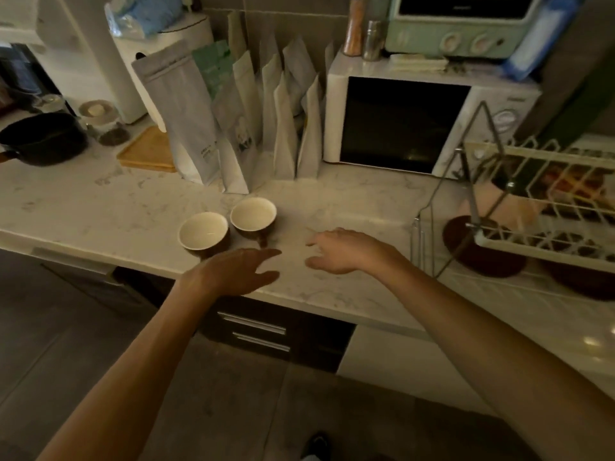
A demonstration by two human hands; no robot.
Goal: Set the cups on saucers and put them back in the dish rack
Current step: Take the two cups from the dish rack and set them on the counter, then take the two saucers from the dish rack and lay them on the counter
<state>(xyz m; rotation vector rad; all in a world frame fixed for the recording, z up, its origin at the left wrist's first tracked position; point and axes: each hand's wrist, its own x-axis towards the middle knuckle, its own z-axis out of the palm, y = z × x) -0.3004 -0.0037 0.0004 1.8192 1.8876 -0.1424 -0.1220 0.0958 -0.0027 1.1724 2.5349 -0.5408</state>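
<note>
Two brown cups with cream insides stand upright side by side on the marble counter: the left cup and the right cup, whose handle points toward me. My left hand hovers just in front of the left cup, fingers spread, holding nothing. My right hand is to the right of the cups, open and empty, over bare counter. Dark brown saucers lie at the right: one saucer under the wire dish rack, another saucer partly hidden beneath the rack's lower shelf.
A row of paper pouches stands behind the cups. A white microwave sits at the back right with a green mini oven on top. A black pot and wooden board are at the left. Drawers lie below the counter edge.
</note>
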